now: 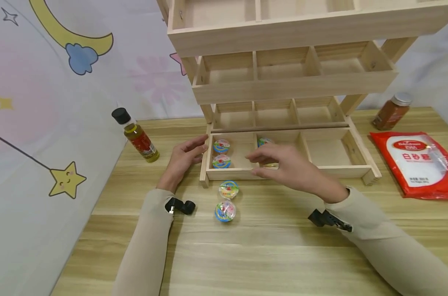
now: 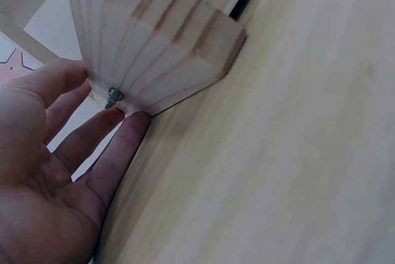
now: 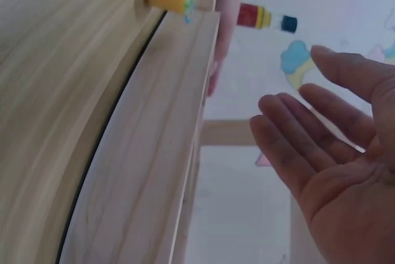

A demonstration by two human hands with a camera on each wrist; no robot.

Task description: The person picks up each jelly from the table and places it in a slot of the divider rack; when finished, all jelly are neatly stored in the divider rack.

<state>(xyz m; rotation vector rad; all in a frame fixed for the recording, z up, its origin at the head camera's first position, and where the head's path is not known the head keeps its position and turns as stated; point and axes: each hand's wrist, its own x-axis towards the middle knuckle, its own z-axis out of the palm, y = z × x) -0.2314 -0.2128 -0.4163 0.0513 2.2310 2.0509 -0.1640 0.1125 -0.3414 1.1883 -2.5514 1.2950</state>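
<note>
Pale wood forms the tiered rack (image 1: 294, 87), whose left end the left grip (image 1: 184, 161) touches with relaxed, unclenched fingers, while the right grip (image 1: 292, 166), thumb and fingers apart and holding nothing, hovers over the middle compartment (image 1: 287, 137) of the bottom tray (image 1: 236, 175). Two jelly cups (image 1: 221, 161) sit in the compartment (image 1: 242, 144) left of the right grip, a partly hidden cup (image 1: 263, 141) shows just beyond its fingers, and two loose cups (image 1: 229, 190) rest on the surface (image 1: 246, 255) between both grips, nearer the person.
</note>
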